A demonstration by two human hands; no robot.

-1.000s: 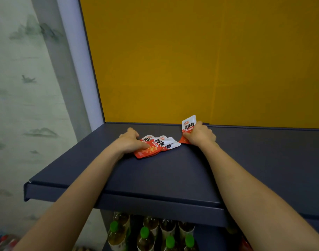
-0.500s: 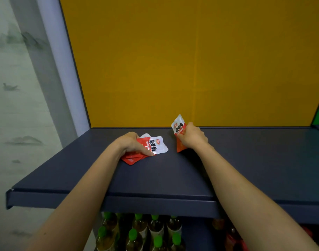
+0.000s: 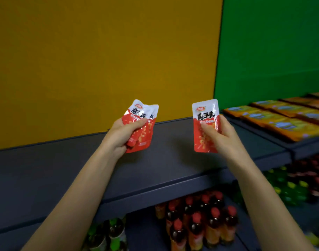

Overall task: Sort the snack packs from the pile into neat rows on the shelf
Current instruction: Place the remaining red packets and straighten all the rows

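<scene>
Head view: both hands were raised clear of the dark shelf (image 3: pixel 164 165), which lay bare beneath them. The left hand (image 3: pixel 121 134) was closed around a small bunch of red-and-white snack packs (image 3: pixel 141 126), fanned and overlapping, thumb across their fronts; the count could not be told, though at least two showed. The right hand (image 3: pixel 221 134) pinched a single pack (image 3: pixel 205 124) upright, label facing the camera, apparently held apart so it could be laid down on its own. To the right of the shelf, orange packs (image 3: pixel 280 120) lay in rows. Below the shelf stood bottles (image 3: pixel 200 223). No red pack rested on the shelf.
</scene>
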